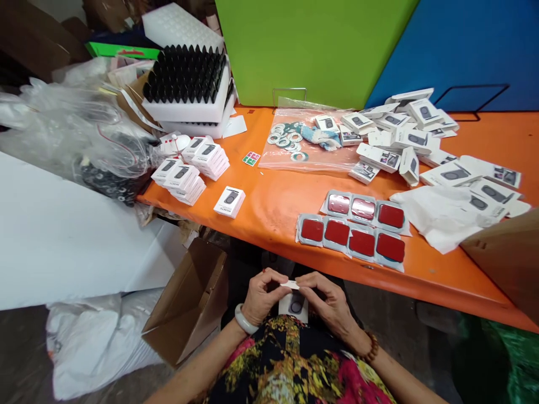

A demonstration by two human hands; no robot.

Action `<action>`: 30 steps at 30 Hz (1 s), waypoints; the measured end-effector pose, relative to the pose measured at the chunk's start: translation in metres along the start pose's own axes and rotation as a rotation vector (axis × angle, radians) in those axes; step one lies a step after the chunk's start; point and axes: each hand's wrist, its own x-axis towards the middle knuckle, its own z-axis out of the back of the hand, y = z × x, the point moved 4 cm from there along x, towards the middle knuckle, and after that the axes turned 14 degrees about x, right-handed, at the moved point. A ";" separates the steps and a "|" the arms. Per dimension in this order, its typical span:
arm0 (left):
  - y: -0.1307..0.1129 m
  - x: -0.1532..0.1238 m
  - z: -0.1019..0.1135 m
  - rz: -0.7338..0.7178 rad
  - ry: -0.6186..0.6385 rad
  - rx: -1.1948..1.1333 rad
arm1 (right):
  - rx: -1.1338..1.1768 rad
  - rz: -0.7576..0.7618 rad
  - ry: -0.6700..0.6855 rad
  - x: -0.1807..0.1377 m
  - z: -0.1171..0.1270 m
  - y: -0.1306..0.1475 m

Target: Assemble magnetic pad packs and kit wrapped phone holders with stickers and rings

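A small white printed box (293, 306) rests against my lap with its flap end up, a dark round device pictured on its front. On its left side, my left hand (264, 294) pinches the flap between thumb and fingertips. My right hand (326, 300) grips the same flap from the right, thumb and index finger closed on it. Both hands are just below the front edge of the orange table (269, 219). Whatever is inside the box is hidden.
Stacked white boxes (181, 177) and a single box (229, 202) stand at left. Red square pads (362, 242) lie in rows near the edge. Loose boxes (415, 137) heap at right, beside a bag of rings (288, 137). An open carton (185, 306) sits below left.
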 end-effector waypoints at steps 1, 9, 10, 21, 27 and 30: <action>0.000 -0.001 0.000 0.006 -0.002 0.012 | -0.002 -0.009 -0.007 0.000 0.000 -0.001; -0.004 0.010 -0.003 0.195 0.042 -0.121 | 0.237 -0.400 -0.101 0.012 -0.002 -0.016; -0.004 0.011 -0.003 0.202 0.047 -0.126 | 0.284 -0.438 -0.089 0.014 -0.004 -0.016; 0.014 0.002 0.002 0.177 0.057 -0.012 | 0.205 -0.356 0.044 -0.001 -0.005 -0.028; 0.011 -0.002 0.000 0.076 0.119 0.185 | 0.180 -0.356 0.068 -0.005 -0.006 -0.027; 0.003 0.002 0.000 0.064 0.109 0.218 | 0.207 -0.333 0.000 0.004 -0.005 -0.023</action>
